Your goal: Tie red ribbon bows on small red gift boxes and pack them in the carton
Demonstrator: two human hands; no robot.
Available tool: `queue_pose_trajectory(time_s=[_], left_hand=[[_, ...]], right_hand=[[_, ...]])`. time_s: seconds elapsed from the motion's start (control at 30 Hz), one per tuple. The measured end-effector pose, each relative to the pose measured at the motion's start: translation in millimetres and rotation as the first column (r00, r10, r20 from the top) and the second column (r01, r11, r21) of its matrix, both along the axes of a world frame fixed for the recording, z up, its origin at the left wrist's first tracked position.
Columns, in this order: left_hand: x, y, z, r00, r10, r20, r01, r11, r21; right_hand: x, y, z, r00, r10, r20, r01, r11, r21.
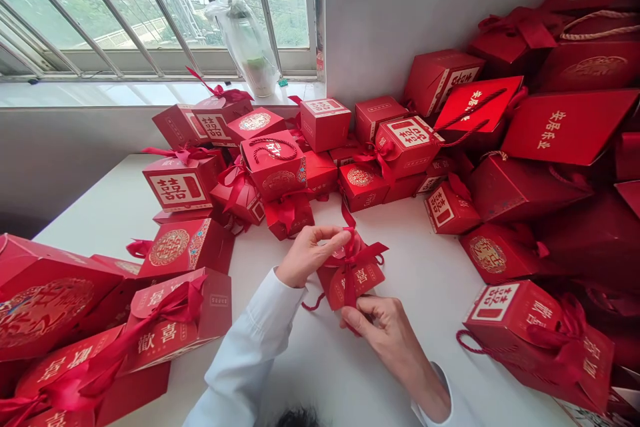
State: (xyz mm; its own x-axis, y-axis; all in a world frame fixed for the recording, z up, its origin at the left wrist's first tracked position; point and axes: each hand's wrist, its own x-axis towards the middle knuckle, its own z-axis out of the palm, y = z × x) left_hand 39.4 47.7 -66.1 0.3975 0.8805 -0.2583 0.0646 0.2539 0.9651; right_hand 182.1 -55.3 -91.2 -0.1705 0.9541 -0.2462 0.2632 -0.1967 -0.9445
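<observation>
- Left grip (pixel 307 257): fingers curled over the top of the box, thumb and fingertips pressed together on the ribbon at its knot.
- Right grip (pixel 385 333): thumb and forefinger pinched on a ribbon tail at the box's lower edge.
- Item in hand: one small red gift box (pixel 369 278), held between both grips just above the white tabletop (pixel 430 280).
- Work in progress: one red ribbon (pixel 351 275) is tied around this box; both grips are at the ribbon, at the knot and tail.
- Count: two hands; one box in hand; more than twenty other red gift boxes (pixel 325 123) and red gift bags (pixel 570 127) around it, exact number hidden by overlap.
- Background: one barred window (pixel 150 13); one plastic bag (pixel 245 47) on its sill.
</observation>
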Motion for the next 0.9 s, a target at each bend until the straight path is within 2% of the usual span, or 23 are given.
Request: queue_pose_trajectory(time_s=[0.13,0.37,0.53,0.7,0.77,0.9], left_hand=[[-7.6,0.1,5.0,0.992,-0.125,-0.007,0.126,0.992,0.024],[-3.5,0.0,1.2,0.995,-0.080,-0.060,0.085,0.992,0.095],[-5.8,-0.2,3.3,0.987,-0.148,-0.066,0.155,0.982,0.110],[-6.0,0.9,0.8,0.985,-0.110,-0.132,0.129,0.981,0.147],[-5.5,0.8,1.0,0.987,-0.116,-0.112,0.131,0.982,0.136],[-10.9,-0.8,5.0,0.989,-0.146,0.008,0.145,0.989,0.041]], right_hand=[[-1.4,-0.7,-0.9,1.000,0.003,-0.027,-0.003,1.000,-0.008],[-2.0,-0.7,-1.0,1.000,-0.005,-0.021,0.004,1.000,-0.011],[-2.5,-1.0,-2.0,0.999,-0.013,-0.041,0.013,1.000,-0.006],[-4.4,-0.9,-3.2,1.000,-0.011,-0.019,0.011,1.000,0.007],[-1.3,-0.1,-2.8,1.000,0.025,-0.010,-0.025,1.000,0.012],[22.8,5.1,0.5,0.978,0.209,0.011,-0.209,0.977,0.032]])
